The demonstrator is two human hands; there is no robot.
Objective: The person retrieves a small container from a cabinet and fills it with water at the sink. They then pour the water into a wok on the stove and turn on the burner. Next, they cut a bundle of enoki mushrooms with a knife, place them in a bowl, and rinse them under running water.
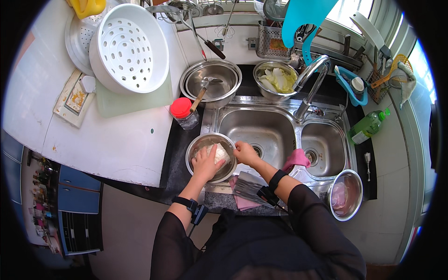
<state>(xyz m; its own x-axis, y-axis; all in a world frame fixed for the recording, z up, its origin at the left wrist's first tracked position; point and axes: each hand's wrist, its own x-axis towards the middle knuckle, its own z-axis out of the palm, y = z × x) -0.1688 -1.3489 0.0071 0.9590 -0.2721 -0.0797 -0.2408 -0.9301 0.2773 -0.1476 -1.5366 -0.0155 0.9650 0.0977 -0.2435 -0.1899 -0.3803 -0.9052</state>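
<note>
A stainless steel bowl (195,144) stands on the dark counter at the left edge of the large sink basin (259,120). In it lies a pale white, block-like piece of food (222,154), whose exact kind I cannot tell. My left hand (205,161) reaches into the bowl with its fingers spread on that white piece. At the bowl's right rim is my right hand (246,153), its fingertips pinched on the rim. A clear plastic bag or packet (248,187) and a pink cloth (245,203) lie below the bowl near the counter's front edge.
Behind are nested steel bowls (187,85) with a wooden-handled tool, a red-lidded jar (182,110) and a bowl of cabbage leaves (278,79). The faucet (306,101) rises behind the sinks. A pink cloth (297,159) hangs over the divider. At right are a green bottle (367,126) and another steel bowl (357,196).
</note>
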